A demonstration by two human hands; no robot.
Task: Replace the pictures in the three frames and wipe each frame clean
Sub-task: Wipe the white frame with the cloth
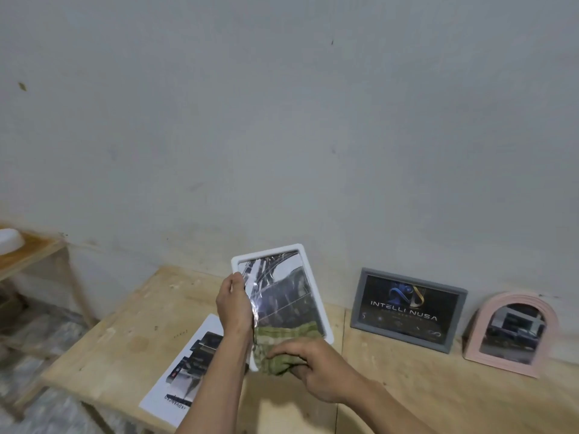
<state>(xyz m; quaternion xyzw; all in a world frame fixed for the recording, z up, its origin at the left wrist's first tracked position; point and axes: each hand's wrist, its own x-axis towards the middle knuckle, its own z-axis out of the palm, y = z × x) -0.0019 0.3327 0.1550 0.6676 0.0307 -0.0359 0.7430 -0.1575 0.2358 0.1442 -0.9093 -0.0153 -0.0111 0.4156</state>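
While tilting above the pale plywood tabletop point(125, 339), being held up off the wood: white rectangular plastic picture frame point(313, 277) with rounded corners and a glossy, reflective front. Gripping its left edge, thumb and fingers curling round the rim: left hand point(235, 308). Pressing against the frame's lower corner, bunched: green checked cloth point(275, 349). Clutching that cloth, fingers curling around the wad: right hand point(316, 368). Lying flat on the table under the left forearm: printed white paper sheet point(185, 368) showing a dark picture. Leaning against the grey-white wall point(282, 120) to the right, standing on the tabletop: grey rectangular frame point(407, 308) bearing the words "INTELLI NUSA". Standing just beside it, further right, also leaning on the wall: pink arched frame point(513, 333) holding a street picture.
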